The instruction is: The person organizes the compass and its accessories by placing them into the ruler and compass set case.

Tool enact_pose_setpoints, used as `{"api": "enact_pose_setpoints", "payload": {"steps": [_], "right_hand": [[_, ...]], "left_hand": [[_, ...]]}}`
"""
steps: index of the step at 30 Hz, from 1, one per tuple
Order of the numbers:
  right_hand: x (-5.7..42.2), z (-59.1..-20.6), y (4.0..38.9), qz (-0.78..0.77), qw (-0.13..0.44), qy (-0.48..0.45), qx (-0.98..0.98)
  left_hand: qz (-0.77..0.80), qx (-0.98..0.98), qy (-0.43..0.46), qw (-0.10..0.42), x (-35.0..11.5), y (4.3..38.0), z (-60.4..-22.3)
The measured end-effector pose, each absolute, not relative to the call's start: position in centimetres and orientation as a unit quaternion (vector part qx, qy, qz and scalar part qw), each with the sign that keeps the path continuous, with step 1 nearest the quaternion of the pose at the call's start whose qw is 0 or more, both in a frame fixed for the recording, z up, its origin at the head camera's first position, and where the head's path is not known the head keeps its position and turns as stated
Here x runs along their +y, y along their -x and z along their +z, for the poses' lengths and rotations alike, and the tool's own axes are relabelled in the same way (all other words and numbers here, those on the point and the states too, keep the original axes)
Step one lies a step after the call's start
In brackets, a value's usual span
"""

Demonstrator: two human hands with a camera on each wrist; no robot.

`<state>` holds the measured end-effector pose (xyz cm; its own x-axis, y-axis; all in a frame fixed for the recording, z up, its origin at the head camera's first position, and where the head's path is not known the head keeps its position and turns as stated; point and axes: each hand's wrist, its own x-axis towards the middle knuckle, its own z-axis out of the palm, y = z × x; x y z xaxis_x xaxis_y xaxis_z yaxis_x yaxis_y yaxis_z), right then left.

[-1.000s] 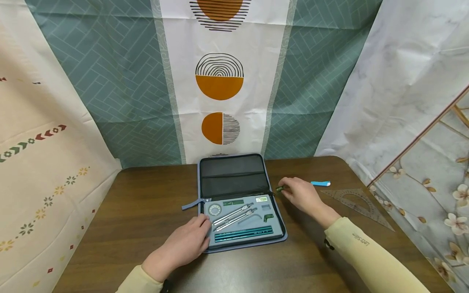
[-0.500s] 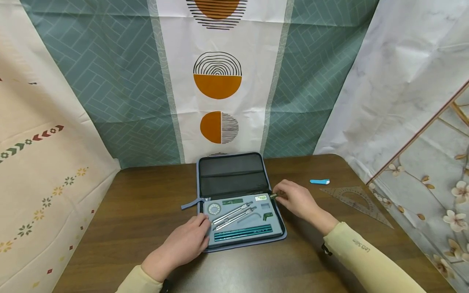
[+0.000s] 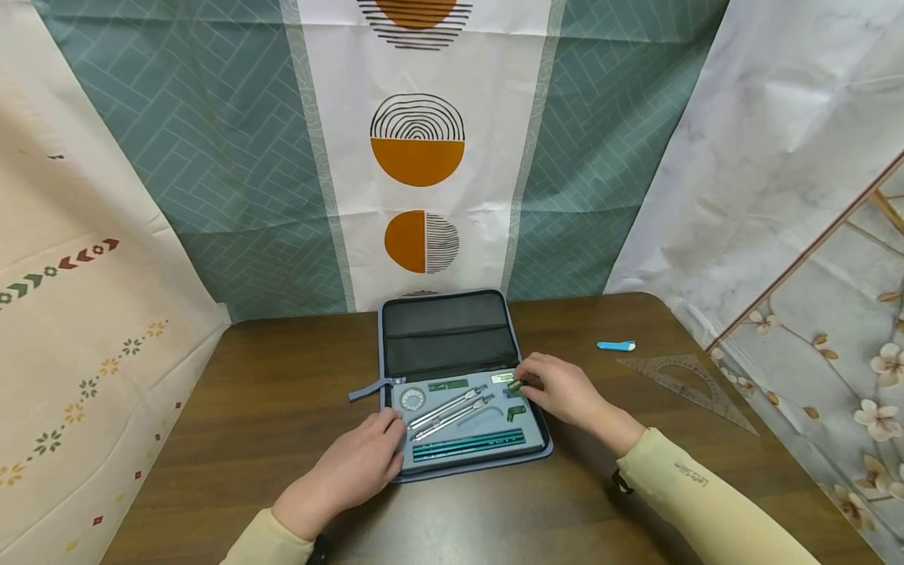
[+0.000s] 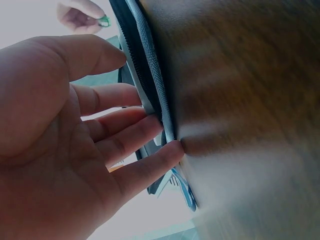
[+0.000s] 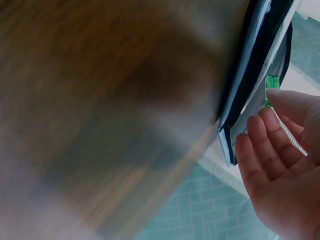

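A zippered drawing-set case (image 3: 459, 469) lies unfolded on the table, its grey tray (image 3: 452, 420) facing up. Above the tray's right part, my right hand (image 3: 565, 396) pinches a small green pencil sharpener (image 5: 271, 90) between thumb and fingertips. My left hand (image 3: 349, 463) rests at the case's left front corner; its fairly straight fingers touch the edge (image 4: 159, 82). In the tray lie two silver compasses (image 3: 448, 412), dark teal pencils (image 3: 468, 446), a round white disc (image 3: 413, 399), a green lead box (image 3: 448, 385), a white eraser (image 3: 502, 378) and a green angled piece (image 3: 517, 413).
Right of the case are a blue-and-white utility knife (image 3: 616, 346) and a clear set square (image 3: 690, 388). The case's black lid (image 3: 448, 337) stands raised at the back, near the curtain. A strap (image 3: 367, 391) sticks out at its left.
My right hand has carried the pencil sharpener leftward, from beside the case to over the tray's right part. The left hand has stayed at the corner.
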<state>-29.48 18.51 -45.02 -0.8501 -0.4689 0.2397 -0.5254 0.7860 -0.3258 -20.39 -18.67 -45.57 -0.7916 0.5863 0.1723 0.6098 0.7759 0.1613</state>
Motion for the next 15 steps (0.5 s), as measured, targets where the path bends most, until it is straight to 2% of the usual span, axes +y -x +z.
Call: {"api": "enact_pose_setpoints", "payload": {"steps": [15], "right_hand": [[17.65,-45.44,29.66,0.17,0.052,-0.264,-0.948]], "left_hand": [[-0.107,-0.94,0.32,0.055,-18.73,20.46,-45.59]]}}
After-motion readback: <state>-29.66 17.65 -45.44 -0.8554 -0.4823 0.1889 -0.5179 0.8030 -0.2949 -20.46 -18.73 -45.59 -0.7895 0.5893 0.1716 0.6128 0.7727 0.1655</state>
